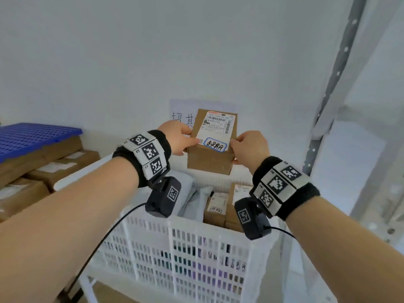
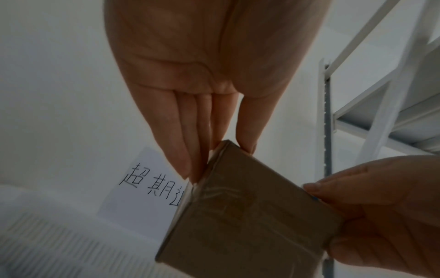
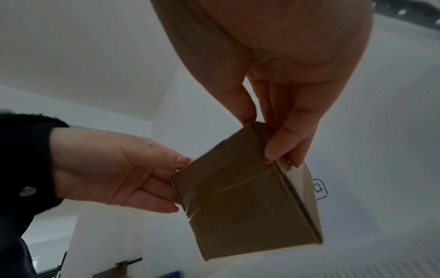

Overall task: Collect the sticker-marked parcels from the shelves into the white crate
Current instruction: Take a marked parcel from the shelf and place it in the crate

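We hold the box (image 1: 211,142) above the white crate (image 1: 188,241), label and blue-edged sticker (image 1: 215,145) facing us; our left hand (image 1: 178,137) pinches its left edge, fingers together, thumb on the label; our right hand (image 1: 251,146) pinches the right edge likewise; it looks stiff, taped and light; gripping opposite edges suits it; other parcels (image 1: 215,207) lie in the crate below.

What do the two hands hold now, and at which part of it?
Both hold one cardboard parcel above the white crate. The left hand pinches its left edge, and the right hand pinches its right edge.
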`<action>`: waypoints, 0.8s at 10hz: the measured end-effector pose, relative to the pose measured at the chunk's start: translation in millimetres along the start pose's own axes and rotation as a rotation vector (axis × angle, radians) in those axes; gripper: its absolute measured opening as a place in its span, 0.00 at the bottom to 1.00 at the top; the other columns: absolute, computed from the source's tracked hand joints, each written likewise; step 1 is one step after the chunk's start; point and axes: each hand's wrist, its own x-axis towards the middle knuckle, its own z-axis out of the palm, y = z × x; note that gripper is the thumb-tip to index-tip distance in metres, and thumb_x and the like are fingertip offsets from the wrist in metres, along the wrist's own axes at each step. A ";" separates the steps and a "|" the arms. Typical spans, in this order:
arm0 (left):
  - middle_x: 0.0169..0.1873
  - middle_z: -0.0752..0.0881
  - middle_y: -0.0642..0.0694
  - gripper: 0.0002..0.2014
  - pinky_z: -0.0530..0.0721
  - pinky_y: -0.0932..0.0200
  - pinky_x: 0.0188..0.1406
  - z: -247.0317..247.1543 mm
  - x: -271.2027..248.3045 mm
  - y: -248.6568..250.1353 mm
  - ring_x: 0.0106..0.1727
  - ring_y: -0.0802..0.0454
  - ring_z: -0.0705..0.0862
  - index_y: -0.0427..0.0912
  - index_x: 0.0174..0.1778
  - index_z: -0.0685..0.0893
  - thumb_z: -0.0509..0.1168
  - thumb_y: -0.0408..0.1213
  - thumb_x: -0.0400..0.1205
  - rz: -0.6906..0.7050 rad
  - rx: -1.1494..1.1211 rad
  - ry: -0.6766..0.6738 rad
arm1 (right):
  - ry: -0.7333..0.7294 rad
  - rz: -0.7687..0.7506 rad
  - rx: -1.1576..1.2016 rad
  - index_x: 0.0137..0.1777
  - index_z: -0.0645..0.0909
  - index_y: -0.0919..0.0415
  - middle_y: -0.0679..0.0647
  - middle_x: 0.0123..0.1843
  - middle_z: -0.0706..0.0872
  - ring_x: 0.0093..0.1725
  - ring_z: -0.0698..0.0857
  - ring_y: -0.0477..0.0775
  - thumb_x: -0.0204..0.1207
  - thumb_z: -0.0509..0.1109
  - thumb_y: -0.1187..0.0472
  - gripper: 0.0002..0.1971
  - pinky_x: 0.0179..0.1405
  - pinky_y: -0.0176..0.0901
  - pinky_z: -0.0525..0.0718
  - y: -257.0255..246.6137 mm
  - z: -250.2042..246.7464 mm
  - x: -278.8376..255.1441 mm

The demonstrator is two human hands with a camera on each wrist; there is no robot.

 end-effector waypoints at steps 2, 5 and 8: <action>0.49 0.87 0.39 0.16 0.88 0.60 0.42 15.3 89.1 -38.3 0.44 0.49 0.87 0.35 0.60 0.84 0.66 0.41 0.81 -0.115 0.051 -0.217 | -0.150 0.161 -0.113 0.35 0.73 0.61 0.61 0.44 0.83 0.34 0.84 0.53 0.81 0.61 0.67 0.11 0.33 0.39 0.87 20.9 36.6 71.9; 0.58 0.85 0.32 0.19 0.86 0.56 0.52 81.8 184.7 -110.5 0.56 0.42 0.87 0.35 0.67 0.76 0.63 0.40 0.83 -0.135 0.116 -0.677 | -0.352 0.464 -0.467 0.61 0.78 0.65 0.57 0.45 0.84 0.43 0.84 0.55 0.83 0.62 0.52 0.17 0.45 0.41 0.85 73.8 102.3 126.4; 0.58 0.85 0.37 0.26 0.86 0.60 0.37 137.2 218.9 -151.0 0.35 0.52 0.86 0.38 0.72 0.73 0.67 0.45 0.80 -0.033 0.189 -0.854 | -0.204 0.563 -0.382 0.52 0.81 0.70 0.66 0.46 0.86 0.29 0.83 0.50 0.81 0.61 0.64 0.10 0.25 0.35 0.85 144.5 137.3 144.0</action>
